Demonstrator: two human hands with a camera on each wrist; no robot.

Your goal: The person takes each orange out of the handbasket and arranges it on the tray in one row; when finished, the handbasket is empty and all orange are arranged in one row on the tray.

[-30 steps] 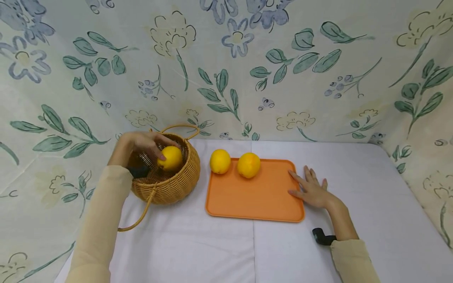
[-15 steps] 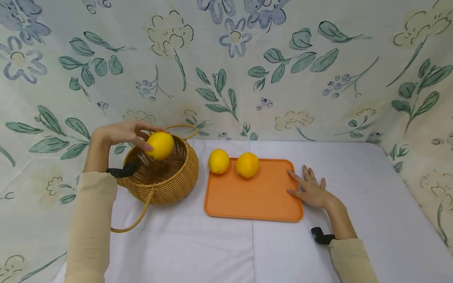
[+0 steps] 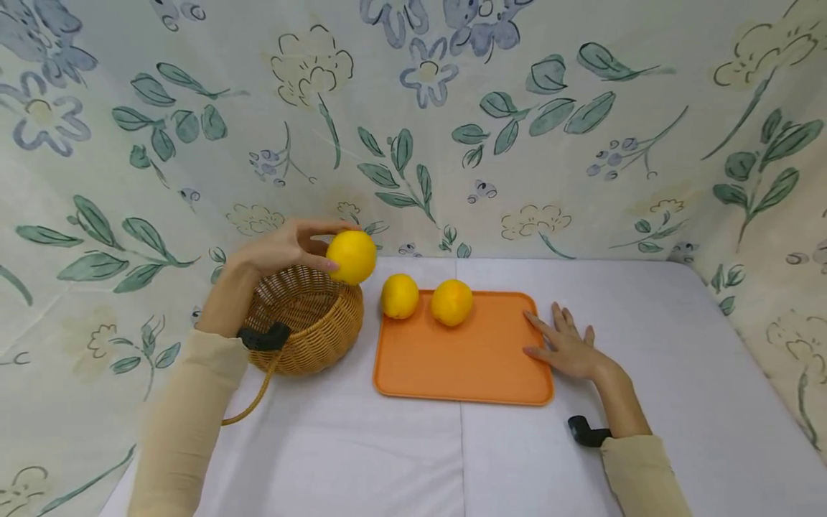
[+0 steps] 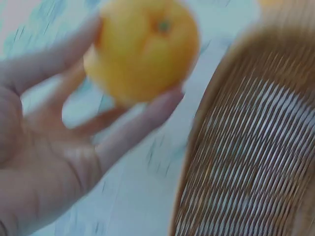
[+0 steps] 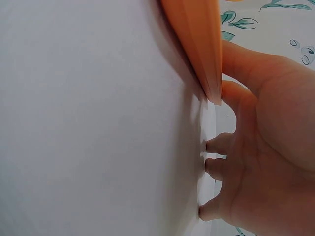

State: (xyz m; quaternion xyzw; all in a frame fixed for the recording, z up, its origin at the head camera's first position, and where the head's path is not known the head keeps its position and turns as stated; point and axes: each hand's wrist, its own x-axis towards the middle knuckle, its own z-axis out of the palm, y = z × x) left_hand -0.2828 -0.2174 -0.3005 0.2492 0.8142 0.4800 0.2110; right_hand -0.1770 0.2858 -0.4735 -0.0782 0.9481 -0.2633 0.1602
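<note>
My left hand (image 3: 284, 249) grips an orange (image 3: 352, 257) between thumb and fingers, over the far right rim of the wicker basket (image 3: 323, 337). In the left wrist view the stem end of that orange (image 4: 142, 49) shows, blurred, beside the basket's woven wall (image 4: 246, 157). On the table, my right hand (image 3: 571, 348) rests spread at the right edge of the orange tray (image 3: 465, 366), thumb and index finger touching its rim. From the right wrist, the hand (image 5: 266, 132) has its other fingertips down on the cloth. Two more oranges sit at the tray's back left: one orange (image 3: 400, 296) at the corner, another orange (image 3: 452, 302) beside it.
A white cloth (image 3: 362, 445) covers the table. Behind it hangs a floral fabric backdrop (image 3: 413, 143). One looped basket handle (image 3: 255, 406) lies toward the front left. The basket's visible inside holds no fruit.
My left hand has lifted the orange out of the basket, swung briefly left, then carried it right to the basket's far right rim. My right hand has stayed at the tray.
</note>
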